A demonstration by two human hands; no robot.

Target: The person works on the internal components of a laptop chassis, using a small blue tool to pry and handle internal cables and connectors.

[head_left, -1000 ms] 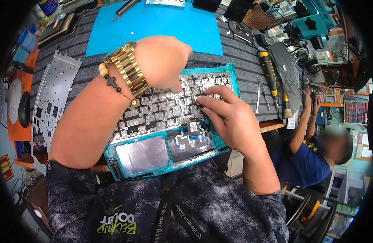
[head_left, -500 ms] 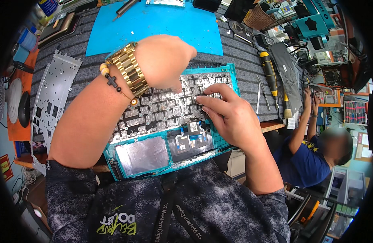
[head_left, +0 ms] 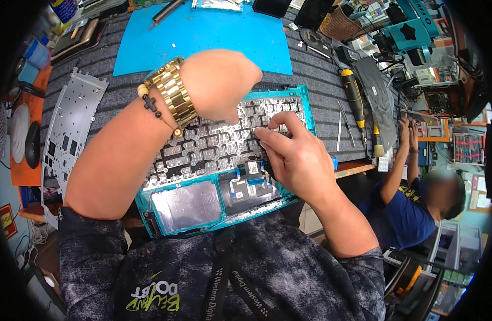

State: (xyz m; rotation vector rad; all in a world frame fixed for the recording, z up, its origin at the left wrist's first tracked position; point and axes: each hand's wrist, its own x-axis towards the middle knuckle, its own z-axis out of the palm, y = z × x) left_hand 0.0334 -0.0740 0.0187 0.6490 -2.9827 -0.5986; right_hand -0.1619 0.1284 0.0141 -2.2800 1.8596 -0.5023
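Observation:
On the bench before me lies a teal laptop top case (head_left: 305,107), inner side up. Its metal keyboard backing (head_left: 203,147) is exposed, with the dark touchpad assembly (head_left: 251,190) and a bare silver panel (head_left: 187,204) nearer me. My left hand (head_left: 222,83), a gold watch and beaded bracelet at its wrist, bends over the backing's far part; its fingers are hidden beneath it. My right hand (head_left: 296,152) rests on the backing's right half, thumb and index tips close together; anything between them is too small to make out. Something blue (head_left: 334,162) shows at that hand's outer edge.
A blue mat (head_left: 203,37) lies beyond the case. Left is a perforated metal plate (head_left: 75,117). Rightward are a yellow-black screwdriver (head_left: 354,96), tweezers (head_left: 346,125), a brush (head_left: 378,144) and a dark flat strip (head_left: 371,85). Another person (head_left: 403,208) sits at the right.
My right hand has shifted slightly left and its thumb has drawn in toward the index finger. The blue thing at its outer edge has come into view. My left hand has barely moved.

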